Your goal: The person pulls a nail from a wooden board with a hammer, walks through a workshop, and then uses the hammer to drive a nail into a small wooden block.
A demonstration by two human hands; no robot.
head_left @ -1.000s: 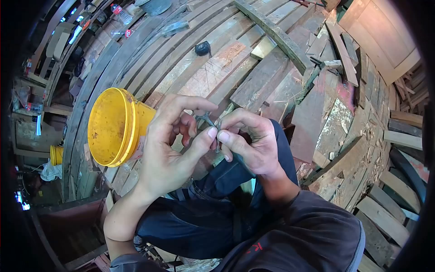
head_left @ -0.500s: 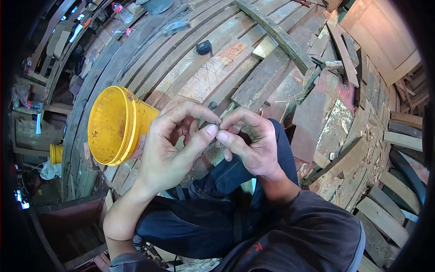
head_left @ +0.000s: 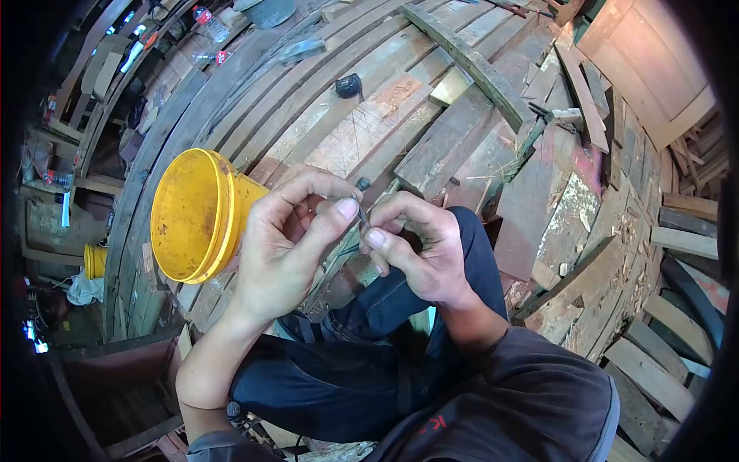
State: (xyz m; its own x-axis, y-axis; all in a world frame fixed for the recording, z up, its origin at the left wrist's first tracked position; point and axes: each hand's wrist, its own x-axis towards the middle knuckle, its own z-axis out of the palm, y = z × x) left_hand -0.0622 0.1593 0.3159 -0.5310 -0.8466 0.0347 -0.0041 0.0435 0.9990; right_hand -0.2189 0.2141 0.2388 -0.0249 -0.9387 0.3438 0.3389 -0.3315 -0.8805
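Note:
My left hand [head_left: 289,242] is raised over my lap, thumb and index finger pinched at the end of a small, thin dark piece [head_left: 362,216]. Just to its right, my right hand [head_left: 422,248] has its thumb and fingers pressed together at the lower end of that piece. The piece is too small to name. Both hands are close together, with a short gap between the fingertips. My legs in dark trousers [head_left: 308,381] are folded beneath them.
A yellow bucket [head_left: 187,219] lies tilted left of my left hand. Ahead are a black object [head_left: 349,85] on the planks and a long beam [head_left: 469,61]. Wood offcuts [head_left: 650,377] lie at the right. An open wooden box [head_left: 115,385] is at the lower left.
The fingertips have moved slightly apart, and the thin dark piece now shows between them. My left fingertips sit a little higher and further left.

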